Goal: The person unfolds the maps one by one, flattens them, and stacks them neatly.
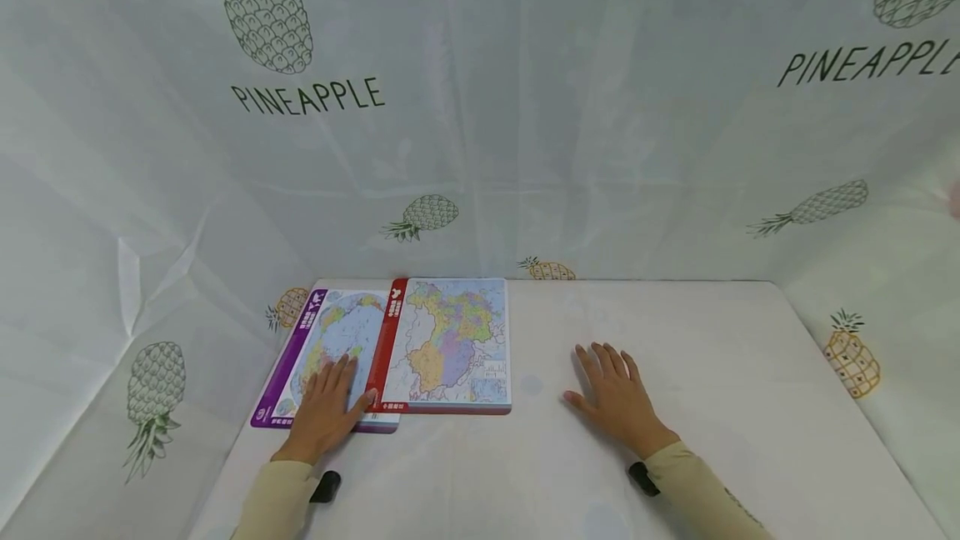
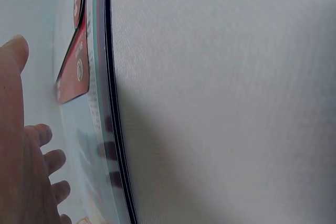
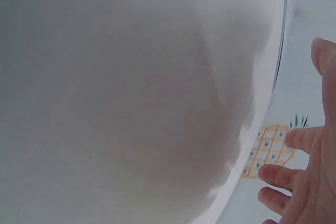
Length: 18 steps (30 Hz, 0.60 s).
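Observation:
Two flat map boards with rounded corners lie at the table's left. One is a world map with a purple edge strip (image 1: 287, 361). The other, a coloured country map (image 1: 450, 348) with a red strip, overlaps its right side. My left hand (image 1: 324, 411) is over the lower part of the purple-edged map, fingers extended and thumb toward the red strip. In the left wrist view its fingers (image 2: 54, 161) are close over the glossy surface, which reflects them. My right hand (image 1: 618, 402) is spread over the white table, holding nothing, apart from both maps.
The white table (image 1: 720, 373) extends right of the maps. A pale cloth (image 1: 480, 107) printed with pineapples hangs behind and along both sides. Each wrist carries a small black device, such as the one by the right sleeve (image 1: 643, 479).

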Each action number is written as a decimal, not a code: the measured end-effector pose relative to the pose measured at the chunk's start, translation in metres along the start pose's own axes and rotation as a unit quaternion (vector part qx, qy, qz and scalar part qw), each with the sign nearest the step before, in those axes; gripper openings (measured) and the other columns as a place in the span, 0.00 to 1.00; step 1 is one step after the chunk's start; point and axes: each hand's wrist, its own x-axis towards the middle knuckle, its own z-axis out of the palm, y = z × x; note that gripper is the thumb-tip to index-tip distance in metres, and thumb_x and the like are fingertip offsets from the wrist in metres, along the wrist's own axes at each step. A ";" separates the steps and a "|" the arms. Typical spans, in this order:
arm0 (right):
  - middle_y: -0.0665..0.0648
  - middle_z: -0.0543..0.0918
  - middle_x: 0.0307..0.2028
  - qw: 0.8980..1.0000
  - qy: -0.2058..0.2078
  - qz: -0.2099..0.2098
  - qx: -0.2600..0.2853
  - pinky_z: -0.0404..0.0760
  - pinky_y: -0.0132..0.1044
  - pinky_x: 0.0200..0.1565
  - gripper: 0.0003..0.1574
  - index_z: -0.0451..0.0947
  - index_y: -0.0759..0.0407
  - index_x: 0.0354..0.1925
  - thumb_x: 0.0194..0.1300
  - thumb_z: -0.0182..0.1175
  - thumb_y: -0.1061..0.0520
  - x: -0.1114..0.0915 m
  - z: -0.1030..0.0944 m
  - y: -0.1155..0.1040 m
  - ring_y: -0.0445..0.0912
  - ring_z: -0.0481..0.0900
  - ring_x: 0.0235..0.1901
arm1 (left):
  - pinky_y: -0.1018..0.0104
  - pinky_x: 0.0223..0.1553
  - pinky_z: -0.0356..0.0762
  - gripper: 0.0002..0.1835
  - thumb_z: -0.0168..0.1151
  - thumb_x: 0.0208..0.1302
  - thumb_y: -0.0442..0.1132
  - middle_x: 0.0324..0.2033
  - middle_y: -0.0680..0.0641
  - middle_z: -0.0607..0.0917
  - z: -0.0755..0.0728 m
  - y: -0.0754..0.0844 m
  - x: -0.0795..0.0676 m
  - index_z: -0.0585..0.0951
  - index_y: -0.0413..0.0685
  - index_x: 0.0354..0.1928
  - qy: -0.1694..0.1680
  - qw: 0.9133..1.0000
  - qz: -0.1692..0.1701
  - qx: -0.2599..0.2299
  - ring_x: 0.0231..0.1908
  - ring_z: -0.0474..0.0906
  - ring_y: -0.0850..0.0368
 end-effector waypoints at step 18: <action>0.67 0.77 0.64 1.000 -0.006 -0.024 0.004 0.67 0.64 0.69 0.48 0.72 0.64 0.71 0.67 0.69 0.36 0.012 0.014 -0.047 0.65 0.73 0.66 | 0.30 0.78 0.44 0.45 0.59 0.75 0.59 0.77 0.30 0.65 0.008 0.012 -0.001 0.61 0.35 0.80 -0.013 1.000 -0.005 0.012 0.77 0.55 0.25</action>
